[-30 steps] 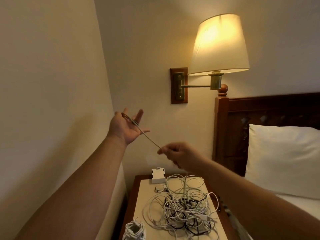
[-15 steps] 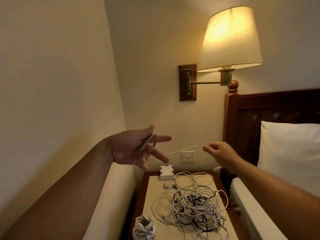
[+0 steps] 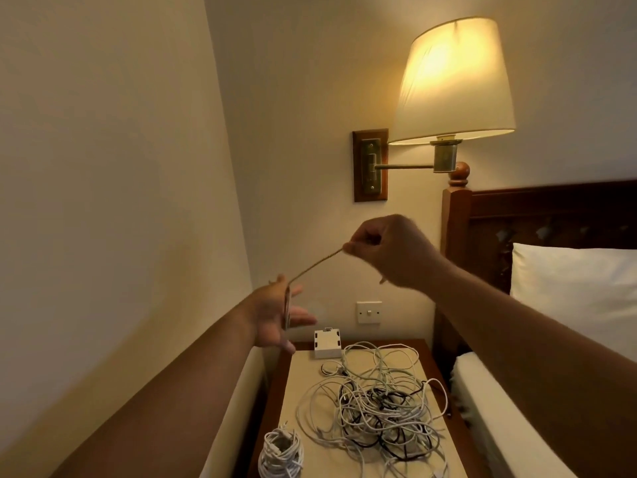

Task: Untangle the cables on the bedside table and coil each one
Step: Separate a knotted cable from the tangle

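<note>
A thin cable (image 3: 315, 265) stretches taut between my two hands above the bedside table (image 3: 275, 381). My left hand (image 3: 275, 313) is spread with straight fingers, and the cable loops around its palm. My right hand (image 3: 386, 248) pinches the cable's other stretch, higher and to the right. Below lies a tangled heap of white and black cables (image 3: 375, 405) on the table's pale top. A white coiled cable (image 3: 281, 451) stands at the table's near left corner.
A small white box (image 3: 327, 343) sits at the table's back edge. A lit wall lamp (image 3: 451, 84) hangs above. A light switch (image 3: 368, 312) is on the wall. The bed's wooden headboard (image 3: 551, 219) and pillow (image 3: 572, 291) are right of the table; a wall is close on the left.
My right hand rose and moved left above my left hand, carrying the cable up and over. My left hand stayed spread with the cable around it.
</note>
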